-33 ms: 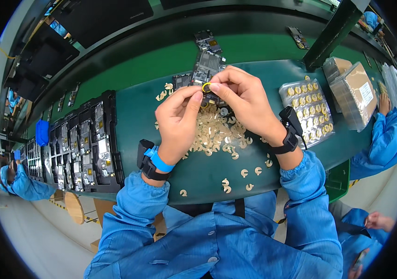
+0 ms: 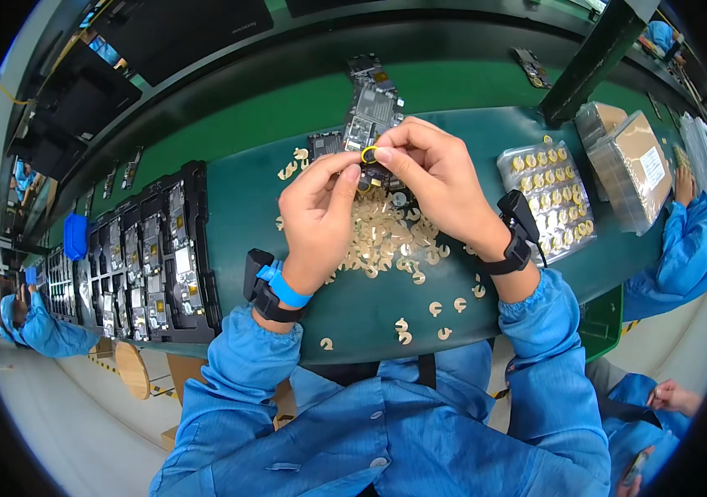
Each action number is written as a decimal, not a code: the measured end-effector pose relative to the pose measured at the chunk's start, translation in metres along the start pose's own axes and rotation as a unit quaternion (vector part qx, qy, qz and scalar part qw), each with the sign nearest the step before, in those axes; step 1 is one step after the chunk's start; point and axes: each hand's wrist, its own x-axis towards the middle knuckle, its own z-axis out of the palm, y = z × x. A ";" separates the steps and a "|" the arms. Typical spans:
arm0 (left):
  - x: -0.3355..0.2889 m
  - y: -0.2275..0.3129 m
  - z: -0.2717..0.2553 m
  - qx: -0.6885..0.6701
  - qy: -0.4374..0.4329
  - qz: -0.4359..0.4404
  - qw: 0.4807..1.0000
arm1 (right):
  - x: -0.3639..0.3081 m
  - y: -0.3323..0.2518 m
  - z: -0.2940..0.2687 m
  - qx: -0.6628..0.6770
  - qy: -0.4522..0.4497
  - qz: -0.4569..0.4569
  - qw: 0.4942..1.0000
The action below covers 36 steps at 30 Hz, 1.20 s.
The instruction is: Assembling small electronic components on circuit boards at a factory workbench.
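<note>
Between my fingertips is a small round piece with a yellow rim (image 2: 368,154), which looks like a coin cell. My left hand (image 2: 318,199) pinches its left side with thumb and forefinger. From the other side, my right hand (image 2: 435,170) grips it the same way. Just beyond my hands lie several dark circuit boards (image 2: 372,112), partly overlapping and partly covered by my fingers. Below the hands spreads a pile of small cream-coloured, notched round pieces (image 2: 382,236) on the green mat (image 2: 246,199).
Black trays (image 2: 204,273) of circuit boards line the left. A clear tray of yellow round cells (image 2: 548,190) lies at right, beside plastic-wrapped brown packs (image 2: 635,170). A dark post (image 2: 589,70) rises behind. Co-workers' blue sleeves (image 2: 676,257) show at the right.
My hands keep the same grip and have barely shifted. The person at the lower right has moved slightly.
</note>
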 end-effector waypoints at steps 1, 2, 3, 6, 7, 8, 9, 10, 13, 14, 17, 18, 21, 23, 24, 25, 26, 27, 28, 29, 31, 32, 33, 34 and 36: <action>-0.001 0.003 0.004 -0.001 0.008 -0.012 1.000 | -0.001 -0.001 0.000 0.015 0.012 -0.002 1.000; -0.002 0.004 0.005 -0.002 0.016 -0.024 1.000 | -0.002 -0.001 0.000 0.031 0.024 -0.003 0.999; -0.002 0.003 0.004 -0.001 0.017 -0.025 1.000 | -0.001 -0.003 -0.001 0.032 0.023 -0.002 0.999; 0.003 0.001 -0.002 -0.002 -0.015 -0.026 1.000 | 0.000 -0.010 -0.005 0.061 0.030 0.035 0.997; 0.005 0.004 -0.002 -0.039 -0.005 -0.038 0.998 | 0.001 -0.012 -0.006 0.040 0.022 0.036 0.998; 0.007 0.007 -0.003 -0.076 0.005 -0.050 0.996 | 0.001 -0.013 -0.007 0.019 0.015 0.037 0.999; 0.008 0.009 -0.004 -0.064 0.001 -0.066 0.996 | 0.001 -0.012 -0.007 0.019 0.013 0.038 0.999; 0.008 0.007 -0.005 -0.063 0.004 -0.066 0.996 | 0.001 -0.008 -0.007 -0.002 0.020 0.019 1.000; 0.012 0.000 -0.007 -0.132 -0.015 -0.116 0.984 | 0.001 -0.009 -0.010 -0.054 0.017 -0.002 0.998; 0.012 -0.001 -0.009 -0.131 -0.011 -0.117 0.984 | 0.001 -0.011 -0.011 -0.085 0.012 -0.004 0.996; 0.013 0.000 -0.009 -0.135 -0.019 -0.141 0.981 | 0.000 -0.012 -0.010 -0.050 0.009 0.014 0.999; 0.013 0.001 -0.008 -0.135 -0.018 -0.143 0.980 | 0.000 -0.011 -0.009 -0.020 0.013 0.022 0.999; 0.011 0.003 -0.009 -0.102 -0.012 -0.128 0.987 | 0.002 -0.016 -0.008 0.034 -0.009 0.067 0.997; 0.010 0.003 -0.008 -0.086 -0.005 -0.115 0.990 | 0.002 -0.016 -0.009 0.048 -0.010 0.078 0.996; 0.011 0.005 -0.007 -0.086 -0.006 -0.116 0.990 | 0.002 -0.016 -0.009 0.062 -0.012 0.088 0.994; 0.011 0.008 -0.005 -0.095 0.003 -0.112 0.989 | 0.002 -0.017 -0.008 0.063 -0.011 0.089 0.994; 0.012 0.010 -0.004 -0.104 0.012 -0.108 0.989 | 0.002 -0.018 -0.008 0.092 -0.013 0.106 0.990; 0.010 0.007 -0.005 -0.104 0.011 -0.109 0.988 | 0.001 -0.019 -0.009 0.122 -0.015 0.122 0.985; 0.010 0.003 -0.006 -0.082 0.014 -0.103 0.991 | 0.001 -0.018 -0.009 0.121 -0.014 0.121 0.985; 0.010 0.000 -0.008 -0.061 0.016 -0.096 0.993 | 0.001 -0.015 -0.010 0.135 -0.013 0.135 0.981; 0.008 -0.004 -0.010 -0.055 0.013 -0.092 0.994 | 0.001 -0.014 -0.011 0.149 -0.012 0.149 0.977; 0.007 -0.005 -0.010 -0.048 0.011 -0.089 0.995 | 0.001 -0.014 -0.010 0.163 -0.004 0.155 0.974; 0.007 -0.005 -0.009 -0.048 0.011 -0.089 0.995 | 0.001 -0.013 -0.010 0.176 0.004 0.160 0.971; 0.007 -0.004 -0.009 -0.037 0.011 -0.080 0.996 | 0.001 -0.014 -0.011 0.176 0.006 0.161 0.971; 0.006 -0.002 -0.008 -0.025 0.011 -0.072 0.997 | 0.001 -0.014 -0.014 0.215 -0.005 0.172 0.961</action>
